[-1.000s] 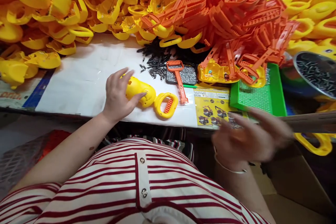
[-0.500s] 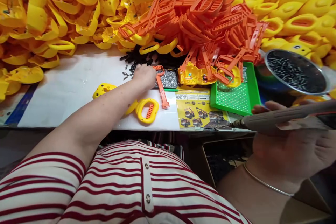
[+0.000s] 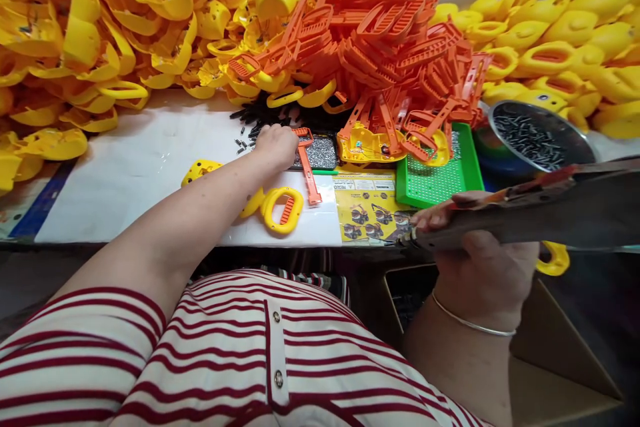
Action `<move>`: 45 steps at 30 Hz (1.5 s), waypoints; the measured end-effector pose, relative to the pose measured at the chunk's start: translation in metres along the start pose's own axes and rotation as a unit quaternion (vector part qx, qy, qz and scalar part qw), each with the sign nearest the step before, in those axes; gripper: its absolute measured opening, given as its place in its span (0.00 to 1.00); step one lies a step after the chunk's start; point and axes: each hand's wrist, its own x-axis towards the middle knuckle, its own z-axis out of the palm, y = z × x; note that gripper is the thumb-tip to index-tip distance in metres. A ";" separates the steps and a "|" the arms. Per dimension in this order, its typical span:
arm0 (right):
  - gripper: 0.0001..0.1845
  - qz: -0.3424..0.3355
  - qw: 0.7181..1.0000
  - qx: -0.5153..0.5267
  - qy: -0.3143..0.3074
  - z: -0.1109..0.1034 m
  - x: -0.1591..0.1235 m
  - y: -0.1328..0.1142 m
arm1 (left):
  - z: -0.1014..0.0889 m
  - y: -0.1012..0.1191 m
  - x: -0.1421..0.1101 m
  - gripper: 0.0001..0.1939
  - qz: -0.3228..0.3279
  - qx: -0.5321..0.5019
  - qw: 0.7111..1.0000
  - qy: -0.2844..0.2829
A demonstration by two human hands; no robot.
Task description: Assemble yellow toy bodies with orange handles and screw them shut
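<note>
My left hand [image 3: 275, 145] reaches across the white work surface [image 3: 145, 167] and rests with curled fingers on the scatter of small black screws [image 3: 253, 123], beside a dark tray of screws [image 3: 323, 152]. What the fingers pinch is hidden. My right hand [image 3: 483, 260] is closed round a long electric screwdriver [image 3: 530, 210], held level with its tip pointing left over the table's front edge. A yellow plastic shell [image 3: 200, 170] and a yellow handle with an orange insert [image 3: 283, 208] lie near my left forearm. An orange stick part [image 3: 307, 167] lies across the tray.
Heaps of yellow shells [image 3: 75, 33] and orange parts [image 3: 390, 40] fill the back of the table. A green perforated tray [image 3: 440, 180], a metal bowl of screws [image 3: 537, 137] and a printed yellow sheet [image 3: 370, 207] sit at the right. An open cardboard box [image 3: 560, 347] stands below.
My left hand left the yellow shell and moved to the screw pile, where it stays. My right hand took hold of the screwdriver and now holds it closer to me.
</note>
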 end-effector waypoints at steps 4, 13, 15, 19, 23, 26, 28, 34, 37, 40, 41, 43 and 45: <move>0.21 0.011 1.000 0.003 0.002 0.015 -0.003 -0.005 | -0.005 -0.002 0.001 0.19 -0.011 -0.006 1.000 0.007; 0.19 0.024 1.000 0.011 -0.011 0.028 -0.001 -0.003 | -0.015 -0.008 -0.003 0.16 -0.034 -0.065 0.997 0.014; 0.18 0.016 1.000 0.018 -0.016 0.031 -0.002 0.000 | -0.015 -0.010 -0.002 0.15 -0.036 -0.103 0.994 0.018; 0.16 -0.027 0.998 0.051 -0.014 0.048 -0.001 0.003 | -0.009 -0.006 -0.027 0.16 0.018 -0.156 0.984 0.079; 0.16 -0.073 0.992 0.098 -0.034 0.076 -0.002 0.001 | 0.011 0.003 -0.088 0.10 0.198 -0.240 0.937 0.161; 0.17 -0.095 0.988 0.100 -0.067 0.097 -0.004 -0.002 | 0.026 0.004 -0.128 0.07 0.268 -0.320 0.890 0.181; 0.18 -0.096 0.987 0.095 -0.085 0.110 -0.006 -0.004 | 0.033 0.001 -0.144 0.09 0.273 -0.363 0.869 0.195; 0.20 -0.085 0.988 0.085 -0.095 0.132 -0.012 -0.016 | 0.037 -0.010 -0.156 0.36 0.291 -0.289 0.869 0.277; 0.14 -0.094 0.978 0.149 -0.110 0.138 -0.015 -0.018 | 0.038 -0.011 -0.157 0.39 0.292 -0.275 0.865 0.303; 0.13 -0.086 0.973 0.169 -0.133 0.141 -0.019 -0.015 | 0.040 -0.011 -0.158 0.40 0.292 -0.284 0.858 0.312; 0.13 -0.082 0.973 0.165 -0.138 0.141 -0.020 -0.014 | 0.041 -0.011 -0.158 0.41 0.293 -0.288 0.856 0.312; 0.15 -0.078 0.975 0.148 -0.143 0.140 -0.021 -0.011 | 0.043 -0.011 -0.158 0.41 0.296 -0.295 0.853 0.313; 0.16 -0.079 0.977 0.131 -0.148 0.139 -0.022 -0.010 | 0.045 -0.012 -0.158 0.41 0.294 -0.299 0.853 0.311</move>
